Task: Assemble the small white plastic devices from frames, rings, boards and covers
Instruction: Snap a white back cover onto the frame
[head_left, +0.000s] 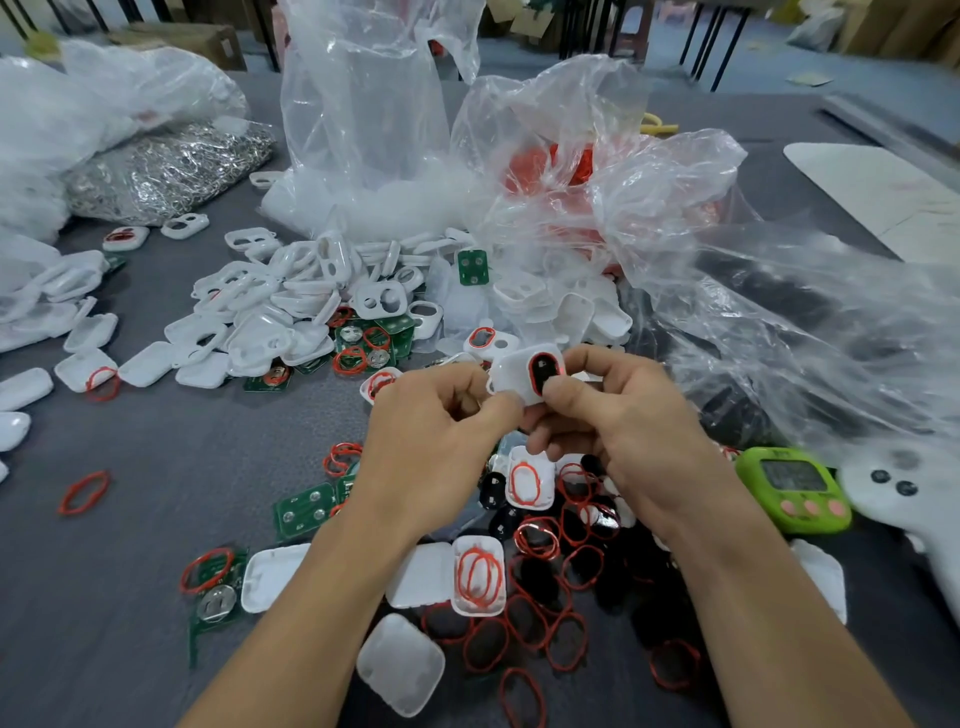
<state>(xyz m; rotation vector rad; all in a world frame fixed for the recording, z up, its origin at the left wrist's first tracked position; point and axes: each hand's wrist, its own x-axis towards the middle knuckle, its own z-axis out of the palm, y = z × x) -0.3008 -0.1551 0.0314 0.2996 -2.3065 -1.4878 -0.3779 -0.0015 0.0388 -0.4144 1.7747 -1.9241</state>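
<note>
White frame w/ a red ring seated in its oval hole sits between my hands, just above center. Left hand pinches its 9 o'clock edge; right hand fingers curl round the 3 o'clock side. This unit looks early: board & cover not yet on. Frame pile at 11, loose rings & covers at 6: lots unassembled. Plastic bags crowd 2 o'clock; bare tabletop at 8 gives room.

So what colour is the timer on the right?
The timer is bright green, with pink buttons; head view.
</note>
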